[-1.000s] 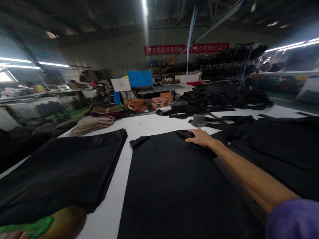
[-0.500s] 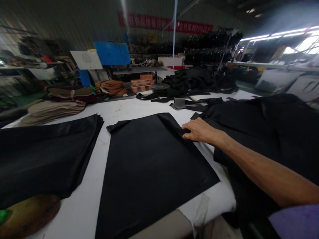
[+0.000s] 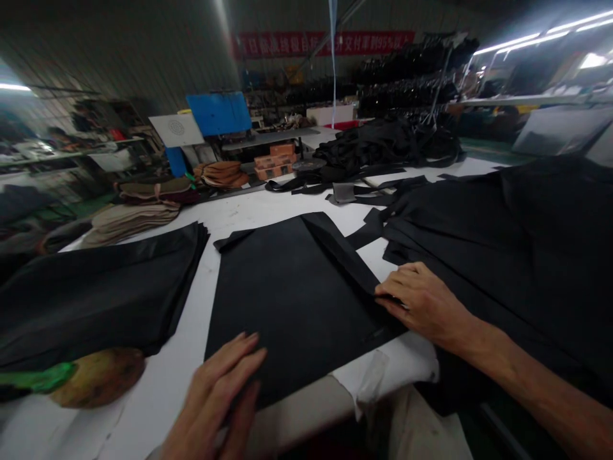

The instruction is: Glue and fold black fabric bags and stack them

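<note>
A black fabric panel [image 3: 282,287] lies flat on the white tabletop, its right edge turned over in a long fold and its far left corner bent up. At that fold, near the panel's close right corner, my right hand [image 3: 424,303] pinches the edge between thumb and fingers. My left hand [image 3: 220,396] is by the near left part of the panel, fingers stretched out and slightly apart, holding nothing. Whether its fingertips press on the fabric I cannot tell.
Stacked black panels [image 3: 110,287] lie left, beside a yellowish-brown rounded object [image 3: 98,377] with a green-wrapped handle. More black fabric [image 3: 483,223] is heaped right. Beige pieces [image 3: 129,222], orange boxes [image 3: 275,161] and black strips [image 3: 383,150] sit at the back.
My right hand has slid nearer along the panel's right edge, and the fold there now runs longer. My left hand has come into view at the near left.
</note>
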`<action>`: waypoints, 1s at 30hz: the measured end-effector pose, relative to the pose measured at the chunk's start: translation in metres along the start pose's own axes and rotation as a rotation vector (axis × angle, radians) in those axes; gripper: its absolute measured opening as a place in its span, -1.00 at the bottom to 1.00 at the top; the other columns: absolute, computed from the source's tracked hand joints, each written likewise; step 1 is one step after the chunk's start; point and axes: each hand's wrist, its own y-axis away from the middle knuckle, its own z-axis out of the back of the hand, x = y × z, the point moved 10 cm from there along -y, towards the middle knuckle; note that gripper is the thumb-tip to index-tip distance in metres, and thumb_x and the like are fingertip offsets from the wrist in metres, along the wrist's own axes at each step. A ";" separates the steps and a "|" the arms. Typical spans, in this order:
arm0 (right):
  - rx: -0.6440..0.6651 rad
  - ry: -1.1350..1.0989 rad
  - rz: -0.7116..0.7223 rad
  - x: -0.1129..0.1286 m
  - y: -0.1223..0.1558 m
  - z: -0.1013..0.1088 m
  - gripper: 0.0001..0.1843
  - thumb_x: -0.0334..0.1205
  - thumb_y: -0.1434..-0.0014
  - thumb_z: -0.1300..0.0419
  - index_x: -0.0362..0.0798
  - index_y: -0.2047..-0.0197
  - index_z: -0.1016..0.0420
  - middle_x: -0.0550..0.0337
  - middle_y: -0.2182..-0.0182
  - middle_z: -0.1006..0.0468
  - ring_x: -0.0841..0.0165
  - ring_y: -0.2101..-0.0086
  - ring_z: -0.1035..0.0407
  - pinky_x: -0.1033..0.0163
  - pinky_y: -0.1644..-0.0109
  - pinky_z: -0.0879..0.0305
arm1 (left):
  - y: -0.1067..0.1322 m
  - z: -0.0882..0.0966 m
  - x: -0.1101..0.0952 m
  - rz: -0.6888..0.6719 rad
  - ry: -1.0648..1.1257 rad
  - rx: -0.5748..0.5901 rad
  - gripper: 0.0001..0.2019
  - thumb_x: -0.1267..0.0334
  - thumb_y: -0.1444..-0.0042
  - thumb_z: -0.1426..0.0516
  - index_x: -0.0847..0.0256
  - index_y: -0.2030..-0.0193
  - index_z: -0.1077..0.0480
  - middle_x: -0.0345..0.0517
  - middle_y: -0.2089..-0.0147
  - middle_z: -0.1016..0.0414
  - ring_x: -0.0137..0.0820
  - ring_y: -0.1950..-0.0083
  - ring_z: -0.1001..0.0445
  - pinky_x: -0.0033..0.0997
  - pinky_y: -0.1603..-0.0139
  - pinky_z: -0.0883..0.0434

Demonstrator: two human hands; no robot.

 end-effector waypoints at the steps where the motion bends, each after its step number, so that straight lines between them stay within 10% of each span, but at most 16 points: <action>1: -0.013 -0.014 0.030 0.003 0.002 -0.002 -0.90 -0.38 -0.15 -0.16 -0.05 0.25 -0.47 0.20 0.39 -0.51 0.29 0.32 -0.35 0.12 0.13 -0.11 | -0.014 -0.016 -0.011 -0.025 0.020 0.041 -0.70 0.31 -0.25 0.03 0.12 -0.11 -0.25 -0.05 -0.15 -0.31 -0.34 -0.18 -0.29 -0.30 -0.12 -0.36; 9: -0.008 -0.107 0.138 0.009 0.008 -0.011 -0.80 -0.47 -0.15 -0.11 -0.07 0.20 -0.47 0.14 0.35 -0.50 0.27 0.31 -0.33 0.14 0.16 -0.15 | -0.078 -0.129 -0.070 -0.144 0.162 0.315 -0.63 0.46 -0.21 0.03 0.14 -0.14 -0.22 -0.04 -0.21 -0.28 -0.27 -0.25 -0.20 -0.08 -0.18 -0.30; 19: -0.105 -0.491 -0.111 -0.030 0.034 -0.005 -0.79 -0.44 -0.19 -0.10 -0.04 0.12 -0.42 0.18 0.23 -0.53 0.36 0.20 -0.37 0.20 0.11 -0.23 | -0.084 -0.135 -0.077 -0.146 0.209 0.272 -0.87 0.37 -0.24 0.02 0.18 0.21 -0.34 -0.13 0.19 -0.48 -0.32 0.16 -0.43 -0.25 0.18 -0.37; 30: 0.009 -0.260 -0.246 -0.039 0.079 -0.025 -0.85 -0.32 -0.22 -0.10 0.04 0.21 -0.48 0.21 0.22 -0.51 0.32 0.21 -0.34 0.14 0.14 -0.15 | -0.064 -0.144 -0.067 -0.133 0.248 0.284 -0.81 0.44 -0.22 0.03 0.17 0.13 -0.35 -0.10 0.13 -0.50 -0.33 0.07 -0.44 -0.26 0.09 -0.40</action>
